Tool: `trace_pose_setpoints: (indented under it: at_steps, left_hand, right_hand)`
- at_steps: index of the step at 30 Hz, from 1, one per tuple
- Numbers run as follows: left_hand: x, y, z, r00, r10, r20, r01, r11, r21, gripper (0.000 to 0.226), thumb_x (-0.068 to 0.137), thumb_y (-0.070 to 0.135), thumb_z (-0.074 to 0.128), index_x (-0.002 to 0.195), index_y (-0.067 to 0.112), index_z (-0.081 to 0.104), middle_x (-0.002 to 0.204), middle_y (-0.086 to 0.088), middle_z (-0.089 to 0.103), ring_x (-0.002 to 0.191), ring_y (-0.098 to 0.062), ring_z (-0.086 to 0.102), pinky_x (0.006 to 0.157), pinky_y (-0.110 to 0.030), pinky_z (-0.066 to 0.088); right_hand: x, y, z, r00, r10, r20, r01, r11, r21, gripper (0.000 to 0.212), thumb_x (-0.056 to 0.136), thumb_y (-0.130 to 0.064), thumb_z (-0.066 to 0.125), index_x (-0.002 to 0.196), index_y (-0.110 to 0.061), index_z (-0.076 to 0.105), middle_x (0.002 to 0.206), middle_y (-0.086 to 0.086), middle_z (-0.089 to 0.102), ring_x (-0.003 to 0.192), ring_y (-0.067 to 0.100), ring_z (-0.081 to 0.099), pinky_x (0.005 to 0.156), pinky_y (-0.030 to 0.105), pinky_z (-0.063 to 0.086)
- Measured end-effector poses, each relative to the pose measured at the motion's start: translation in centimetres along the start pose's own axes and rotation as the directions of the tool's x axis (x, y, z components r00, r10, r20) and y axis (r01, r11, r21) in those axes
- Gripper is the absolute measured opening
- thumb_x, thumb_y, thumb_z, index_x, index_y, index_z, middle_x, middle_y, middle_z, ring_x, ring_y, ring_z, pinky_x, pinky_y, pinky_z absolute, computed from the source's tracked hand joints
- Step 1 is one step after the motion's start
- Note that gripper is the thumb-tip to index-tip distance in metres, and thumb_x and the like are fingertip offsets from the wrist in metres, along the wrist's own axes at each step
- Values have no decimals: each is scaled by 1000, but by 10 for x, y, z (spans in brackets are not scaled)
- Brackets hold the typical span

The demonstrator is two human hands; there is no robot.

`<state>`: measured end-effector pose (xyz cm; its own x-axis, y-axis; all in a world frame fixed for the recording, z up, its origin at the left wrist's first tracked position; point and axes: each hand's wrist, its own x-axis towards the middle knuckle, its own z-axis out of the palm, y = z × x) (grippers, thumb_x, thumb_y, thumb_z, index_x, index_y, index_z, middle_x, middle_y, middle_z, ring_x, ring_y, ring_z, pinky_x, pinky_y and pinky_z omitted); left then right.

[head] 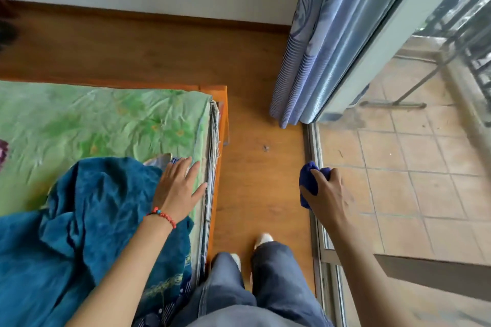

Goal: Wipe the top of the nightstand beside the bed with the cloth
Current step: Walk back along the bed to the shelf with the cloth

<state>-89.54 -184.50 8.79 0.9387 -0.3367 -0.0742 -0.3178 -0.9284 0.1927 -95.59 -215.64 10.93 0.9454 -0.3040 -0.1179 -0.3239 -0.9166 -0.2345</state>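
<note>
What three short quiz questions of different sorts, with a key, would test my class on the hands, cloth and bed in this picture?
1. True or false: the left hand holds the cloth.
2. What does the left hand rest on? A) curtain B) bed C) floor
3. Fill in: the nightstand is ____ in this view.

Key:
1. False; the right hand grips it.
2. B
3. Absent

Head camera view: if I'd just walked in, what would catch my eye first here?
Probably the crumpled teal blanket heaped on the green bedsheet at left, with the left hand resting flat by the mattress edge. Next, the right hand bunching a dark blue cloth above the wooden floor, beside the blue curtain.
</note>
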Motion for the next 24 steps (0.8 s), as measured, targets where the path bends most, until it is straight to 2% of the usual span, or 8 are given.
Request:
trace_pose_setpoints:
  at_steps: [6, 11, 14, 17, 21, 24]
  left_hand:
    - [104, -7, -1, 1000, -26, -8, 26, 1000, 10, 57, 83, 41, 37, 109, -4, 62, 111, -25, 60, 98, -39, 59, 83, -50, 47]
    - [196, -6, -6, 995, -100, -6, 100, 995, -6, 57, 83, 41, 36, 109, -3, 62, 110, -25, 61, 97, -39, 59, 82, -50, 47]
    - [245, -4, -13, 989, -148, -13, 147, 989, -33, 56, 84, 41, 36, 110, -3, 62, 111, -26, 59, 97, -41, 58, 83, -51, 46]
    - [292, -5, -22, 982, -185, -28, 184, 982, -53, 56, 83, 40, 38, 110, -3, 62, 111, -26, 59, 97, -41, 58, 83, -51, 46]
    - [349, -12, -31, 974, -222, -51, 218, 974, -69, 56, 82, 40, 39, 111, -2, 62, 114, -25, 59, 99, -40, 58, 83, -50, 46]
    - [392, -25, -33, 969, -243, -50, 239, 968, -83, 57, 82, 41, 39, 111, -2, 62, 114, -24, 59, 99, -41, 57, 84, -53, 46]
  right_hand:
    - [109, -7, -5, 999, -48, -20, 47, 999, -18, 30, 83, -32, 60, 105, -12, 56, 98, 13, 46, 77, 32, 52, 58, 28, 37]
    - [217, -15, -18, 989, -150, -16, 150, 988, -30, 33, 76, -27, 69, 101, -7, 61, 90, 17, 50, 70, 34, 54, 53, 29, 35]
    - [277, -21, -31, 973, -228, 20, 228, 973, -19, 35, 72, -24, 73, 100, -6, 62, 87, 19, 51, 68, 36, 55, 49, 33, 43]
    - [335, -31, -44, 950, -311, 14, 311, 949, -45, 37, 75, -26, 70, 105, -7, 61, 93, 18, 53, 73, 36, 56, 56, 38, 49]
    - [404, -51, -51, 944, -327, 45, 329, 943, -57, 39, 79, -31, 66, 110, -10, 57, 100, 16, 51, 80, 34, 54, 59, 36, 47]
    - [451, -70, -50, 925, -374, 65, 376, 927, -20, 38, 72, -24, 74, 103, -5, 61, 91, 19, 53, 71, 37, 56, 51, 37, 47]
